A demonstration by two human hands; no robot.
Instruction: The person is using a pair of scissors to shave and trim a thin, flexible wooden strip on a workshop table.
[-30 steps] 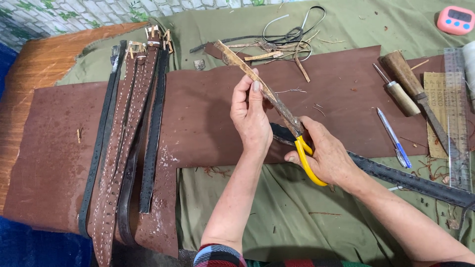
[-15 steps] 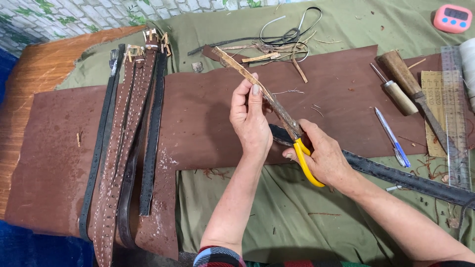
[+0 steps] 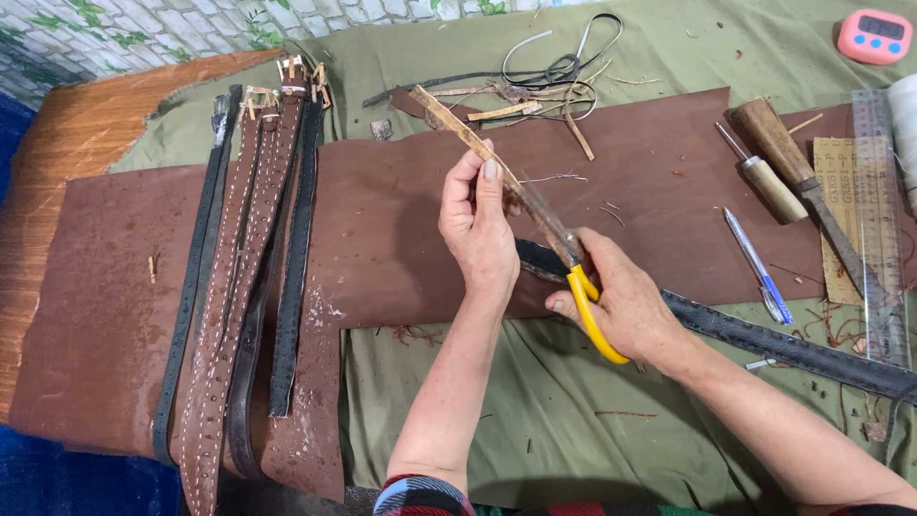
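2 hands: left hand [image 3: 478, 229], right hand [image 3: 621, 306]. 1 pr yellow-handled scissors [image 3: 585, 304]. 1 thin leather strip [image 3: 497, 162] in left hand. 1 big brown leather sheet [image 3: 401, 239]. Belts [image 3: 253, 277] laid on sheet: approx 5, overlap, exact no. unclear. 1 long black strap [image 3: 783, 349]. 1 blue pen [image 3: 755, 268]. 2 wooden-handled tools [image 3: 774, 158]. 1 clear ruler [image 3: 879, 220]. 1 pink timer [image 3: 877, 36].
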